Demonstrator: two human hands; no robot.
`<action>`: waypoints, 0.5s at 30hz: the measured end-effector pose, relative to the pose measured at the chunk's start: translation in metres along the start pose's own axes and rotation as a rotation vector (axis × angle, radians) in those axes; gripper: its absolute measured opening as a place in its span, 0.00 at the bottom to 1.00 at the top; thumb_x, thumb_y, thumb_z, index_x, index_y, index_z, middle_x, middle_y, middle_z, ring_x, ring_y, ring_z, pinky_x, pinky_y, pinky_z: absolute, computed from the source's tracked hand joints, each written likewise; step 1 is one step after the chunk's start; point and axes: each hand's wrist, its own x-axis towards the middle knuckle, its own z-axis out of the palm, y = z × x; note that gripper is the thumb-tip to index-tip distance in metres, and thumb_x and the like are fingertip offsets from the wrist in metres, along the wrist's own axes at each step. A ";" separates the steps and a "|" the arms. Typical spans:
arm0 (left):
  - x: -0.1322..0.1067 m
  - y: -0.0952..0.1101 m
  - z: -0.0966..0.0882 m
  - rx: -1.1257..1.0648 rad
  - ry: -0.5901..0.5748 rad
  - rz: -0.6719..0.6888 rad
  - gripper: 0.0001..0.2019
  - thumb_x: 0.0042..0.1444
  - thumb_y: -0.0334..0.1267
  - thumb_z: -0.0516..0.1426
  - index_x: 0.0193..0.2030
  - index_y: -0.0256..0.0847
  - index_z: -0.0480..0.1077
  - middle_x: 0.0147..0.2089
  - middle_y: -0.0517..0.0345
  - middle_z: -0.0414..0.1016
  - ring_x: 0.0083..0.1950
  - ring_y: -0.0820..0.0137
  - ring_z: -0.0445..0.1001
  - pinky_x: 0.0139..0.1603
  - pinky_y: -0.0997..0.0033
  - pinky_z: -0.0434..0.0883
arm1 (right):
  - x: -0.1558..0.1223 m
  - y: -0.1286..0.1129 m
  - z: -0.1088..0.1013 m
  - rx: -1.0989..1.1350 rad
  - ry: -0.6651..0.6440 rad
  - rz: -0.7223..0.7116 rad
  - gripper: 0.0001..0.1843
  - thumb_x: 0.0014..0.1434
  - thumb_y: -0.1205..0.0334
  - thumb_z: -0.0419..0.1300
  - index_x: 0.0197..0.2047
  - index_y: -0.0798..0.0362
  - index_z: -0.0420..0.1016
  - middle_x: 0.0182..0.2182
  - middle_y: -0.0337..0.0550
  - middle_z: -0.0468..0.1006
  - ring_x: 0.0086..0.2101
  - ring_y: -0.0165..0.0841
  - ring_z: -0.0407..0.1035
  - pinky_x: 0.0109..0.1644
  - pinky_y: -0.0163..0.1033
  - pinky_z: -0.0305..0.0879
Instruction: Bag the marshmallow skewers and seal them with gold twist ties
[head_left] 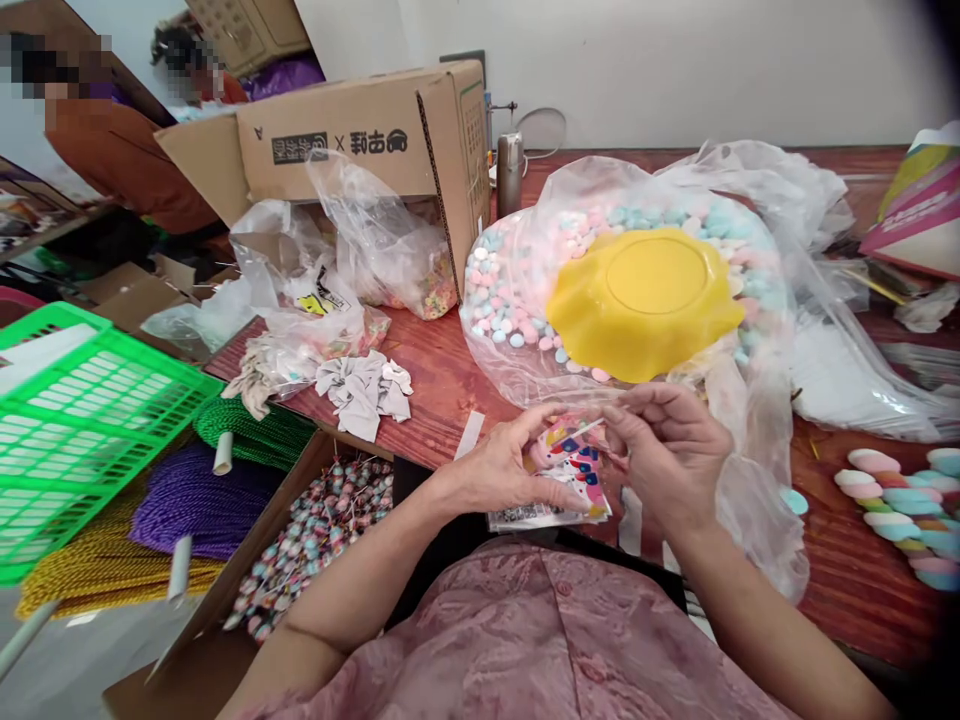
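Observation:
My left hand (517, 462) is curled around a small printed plastic bag (576, 465) with pink, blue, red and yellow patterns, held over the front edge of the table. My right hand (666, 445) pinches the bag's upper right edge between thumb and fingers. A thin white strip crosses the top of the bag near these fingertips; whether it is part of the bag I cannot tell. Below the bag, more flat printed packaging (517, 520) shows. Just beyond my hands lies a large clear bag of pastel candies (517, 300) with an upturned yellow bowl (645, 300) on it.
Twisted pastel candies (892, 500) lie on the right of the table (847, 580). At left stand a cardboard box (345, 130), crumpled cloth (367, 390) and a green basket (105, 430). Below is a carton of strung beads (322, 530). Two people (127, 160) are behind.

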 end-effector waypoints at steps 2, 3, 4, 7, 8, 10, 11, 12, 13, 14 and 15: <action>-0.005 0.001 -0.005 -0.032 -0.044 -0.049 0.34 0.43 0.43 0.72 0.59 0.44 0.72 0.48 0.52 0.77 0.44 0.67 0.76 0.41 0.73 0.73 | 0.003 0.003 -0.003 0.058 0.019 0.079 0.10 0.55 0.62 0.68 0.34 0.50 0.70 0.19 0.30 0.71 0.16 0.24 0.62 0.18 0.30 0.59; -0.007 0.000 -0.007 -0.044 -0.071 -0.091 0.27 0.49 0.45 0.69 0.56 0.42 0.75 0.42 0.54 0.77 0.38 0.70 0.75 0.36 0.75 0.71 | 0.003 0.004 -0.004 0.072 0.023 0.100 0.10 0.54 0.62 0.68 0.34 0.51 0.70 0.19 0.30 0.72 0.16 0.24 0.63 0.18 0.30 0.59; -0.009 -0.001 -0.009 -0.058 -0.091 -0.142 0.21 0.54 0.48 0.65 0.51 0.39 0.77 0.35 0.56 0.76 0.31 0.74 0.72 0.30 0.78 0.69 | 0.002 0.005 -0.005 0.081 0.031 0.112 0.11 0.54 0.61 0.69 0.34 0.51 0.69 0.19 0.31 0.72 0.16 0.25 0.63 0.18 0.30 0.60; -0.012 -0.006 -0.004 -0.131 -0.081 -0.253 0.22 0.58 0.56 0.59 0.43 0.35 0.78 0.22 0.64 0.66 0.18 0.80 0.61 0.18 0.81 0.59 | -0.006 0.008 -0.002 0.100 0.059 0.105 0.10 0.55 0.62 0.68 0.33 0.51 0.68 0.19 0.31 0.72 0.16 0.25 0.64 0.19 0.30 0.61; -0.012 -0.009 0.000 -0.153 -0.056 -0.263 0.23 0.57 0.57 0.60 0.42 0.36 0.78 0.21 0.64 0.66 0.16 0.80 0.60 0.17 0.81 0.58 | -0.011 0.010 0.000 0.102 0.053 0.095 0.10 0.55 0.63 0.68 0.33 0.50 0.69 0.18 0.31 0.72 0.17 0.25 0.64 0.20 0.31 0.61; -0.013 -0.014 0.011 -0.180 0.007 -0.233 0.24 0.54 0.59 0.61 0.38 0.36 0.79 0.21 0.62 0.69 0.16 0.79 0.62 0.16 0.79 0.59 | -0.019 0.014 0.003 0.080 0.001 0.059 0.08 0.58 0.64 0.66 0.33 0.50 0.69 0.19 0.31 0.71 0.17 0.26 0.65 0.20 0.32 0.62; -0.013 -0.017 0.017 -0.190 0.042 -0.206 0.24 0.53 0.59 0.62 0.35 0.35 0.78 0.21 0.60 0.70 0.16 0.79 0.63 0.17 0.79 0.60 | -0.023 0.016 0.005 0.051 -0.037 0.030 0.06 0.59 0.64 0.64 0.33 0.50 0.70 0.20 0.31 0.72 0.18 0.26 0.65 0.21 0.32 0.63; -0.013 -0.019 0.023 -0.205 0.076 -0.182 0.23 0.52 0.58 0.64 0.32 0.35 0.78 0.21 0.60 0.70 0.17 0.79 0.64 0.18 0.79 0.60 | -0.026 0.017 0.005 0.015 -0.073 -0.001 0.05 0.60 0.65 0.63 0.33 0.50 0.71 0.21 0.32 0.72 0.19 0.26 0.65 0.22 0.33 0.64; -0.014 -0.021 0.027 -0.227 0.112 -0.169 0.23 0.51 0.57 0.65 0.30 0.35 0.77 0.20 0.60 0.69 0.18 0.79 0.64 0.19 0.79 0.61 | -0.028 0.019 0.004 -0.021 -0.100 -0.032 0.05 0.61 0.65 0.63 0.32 0.50 0.71 0.22 0.33 0.73 0.20 0.26 0.66 0.24 0.33 0.65; -0.014 -0.023 0.031 -0.255 0.152 -0.167 0.22 0.50 0.57 0.65 0.28 0.34 0.76 0.19 0.62 0.68 0.18 0.80 0.63 0.19 0.80 0.60 | -0.030 0.020 0.002 -0.049 -0.114 -0.058 0.04 0.61 0.66 0.62 0.33 0.50 0.73 0.24 0.34 0.74 0.22 0.27 0.68 0.26 0.34 0.67; -0.015 -0.023 0.032 -0.284 0.200 -0.176 0.22 0.50 0.56 0.65 0.28 0.35 0.75 0.18 0.63 0.67 0.18 0.80 0.62 0.19 0.80 0.60 | -0.031 0.020 -0.002 -0.066 -0.120 -0.077 0.02 0.61 0.66 0.62 0.36 0.50 0.74 0.27 0.35 0.76 0.26 0.28 0.70 0.30 0.35 0.68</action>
